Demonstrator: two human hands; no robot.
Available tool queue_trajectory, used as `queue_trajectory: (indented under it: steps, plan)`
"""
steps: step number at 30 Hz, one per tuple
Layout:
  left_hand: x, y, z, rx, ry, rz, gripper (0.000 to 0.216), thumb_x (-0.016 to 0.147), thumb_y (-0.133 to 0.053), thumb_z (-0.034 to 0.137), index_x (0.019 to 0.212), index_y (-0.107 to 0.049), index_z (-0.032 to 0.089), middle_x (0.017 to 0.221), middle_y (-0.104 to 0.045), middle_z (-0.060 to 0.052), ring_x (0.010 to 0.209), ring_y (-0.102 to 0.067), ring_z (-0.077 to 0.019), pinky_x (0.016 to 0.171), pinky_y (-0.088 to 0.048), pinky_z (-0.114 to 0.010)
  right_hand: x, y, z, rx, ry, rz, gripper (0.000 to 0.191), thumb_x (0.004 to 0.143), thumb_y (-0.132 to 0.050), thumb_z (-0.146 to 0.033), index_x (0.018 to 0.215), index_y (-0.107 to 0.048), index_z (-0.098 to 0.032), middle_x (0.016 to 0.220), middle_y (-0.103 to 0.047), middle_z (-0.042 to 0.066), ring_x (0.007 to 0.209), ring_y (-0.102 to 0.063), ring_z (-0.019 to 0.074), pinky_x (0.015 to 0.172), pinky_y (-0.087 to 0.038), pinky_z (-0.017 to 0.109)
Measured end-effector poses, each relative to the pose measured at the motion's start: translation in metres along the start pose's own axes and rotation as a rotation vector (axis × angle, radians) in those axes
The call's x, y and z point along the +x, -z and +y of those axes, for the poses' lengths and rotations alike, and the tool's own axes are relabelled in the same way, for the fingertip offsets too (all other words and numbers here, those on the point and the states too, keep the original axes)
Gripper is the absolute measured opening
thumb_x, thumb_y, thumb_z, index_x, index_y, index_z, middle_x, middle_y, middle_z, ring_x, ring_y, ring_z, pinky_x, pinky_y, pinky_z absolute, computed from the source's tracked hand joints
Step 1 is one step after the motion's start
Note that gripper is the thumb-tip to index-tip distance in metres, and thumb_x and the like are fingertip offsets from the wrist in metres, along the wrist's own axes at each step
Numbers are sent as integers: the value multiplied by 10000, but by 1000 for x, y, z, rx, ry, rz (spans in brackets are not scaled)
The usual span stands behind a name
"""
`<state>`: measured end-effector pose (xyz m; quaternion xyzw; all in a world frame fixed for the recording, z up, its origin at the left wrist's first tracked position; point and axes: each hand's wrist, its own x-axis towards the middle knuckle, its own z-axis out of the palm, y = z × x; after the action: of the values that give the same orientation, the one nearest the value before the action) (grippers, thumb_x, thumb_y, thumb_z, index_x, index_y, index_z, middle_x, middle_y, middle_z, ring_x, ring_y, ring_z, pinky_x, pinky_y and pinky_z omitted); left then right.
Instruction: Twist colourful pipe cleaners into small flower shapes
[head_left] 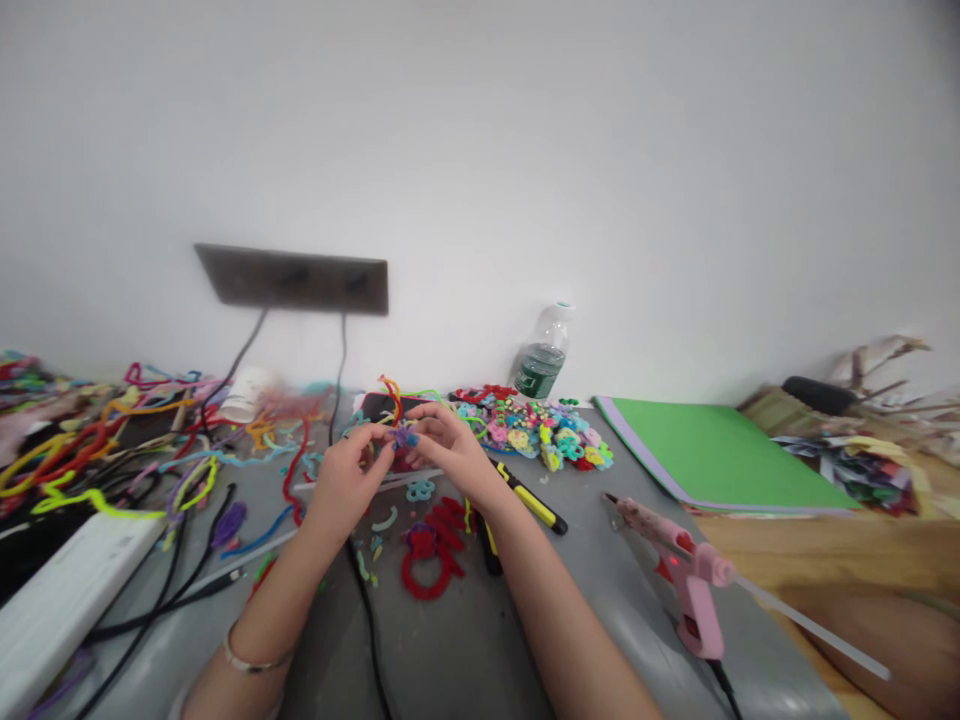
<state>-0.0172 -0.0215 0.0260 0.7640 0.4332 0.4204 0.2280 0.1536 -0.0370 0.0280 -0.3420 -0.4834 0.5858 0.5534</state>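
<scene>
- Far to the left of the hands, a tangle of coloured pipe cleaners (82, 450) sprawls across the grey surface (450, 650), with a white block (67, 590) lying nearer the camera.
- Left hand (346, 478), a bracelet (251, 655) on its wrist, pinches one side of a small purple-and-blue pipe-cleaner piece (403, 437) with fingertips closed on it.
- Right hand (448, 443) meets the left, its thumb and fingers closed on the other side of the same piece, held just above the surface between the two hands.
- Just below the hands, a red pipe-cleaner shape (431, 560) lies flat; a small teal flower (420, 489) rests beside it.
- Behind and to the right of the right hand, a heap of finished coloured flowers (540, 430) sits before a clear bottle (543, 355).
- A yellow-and-black tool (534, 500) lies touching close by the right forearm.
- Further right, a pink glue gun (686, 570) rests on the surface, near a green folder (712, 450).
</scene>
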Motion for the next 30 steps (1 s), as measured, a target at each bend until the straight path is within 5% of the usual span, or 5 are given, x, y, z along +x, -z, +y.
queue_trajectory:
  steps: [4,8,22,30]
  plan:
    - [0,0,1,-10,-44,-21,170,876,-498,295,912,-622,184,894,-705,-60,749,-649,-193,689,-492,-300,-5,2,-8,-288,154,-120,340,762,-722,-200,1093,-653,-226,844,-617,-13,703,-578,111,663,-492,242]
    - [0,0,1,-109,10,-44,204,895,-479,313,964,-613,175,898,-693,-69,770,-656,-200,704,-501,-304,-7,5,-13,-329,133,-165,364,791,-683,-180,1150,-661,-238,904,-646,12,760,-596,132,709,-497,263]
    - [3,0,7,-389,116,-91,263,864,-557,403,882,-650,157,814,-674,-43,733,-614,-175,688,-505,-274,-6,6,-15,-466,354,-42,129,812,-729,-318,885,-680,-223,859,-639,36,723,-586,161,661,-478,286]
    - [2,-1,9,-364,83,-73,227,866,-563,368,898,-657,164,855,-698,-55,774,-640,-188,713,-522,-287,-6,6,-20,-461,381,-32,127,822,-718,-344,845,-687,-223,941,-626,71,899,-584,208,723,-485,315]
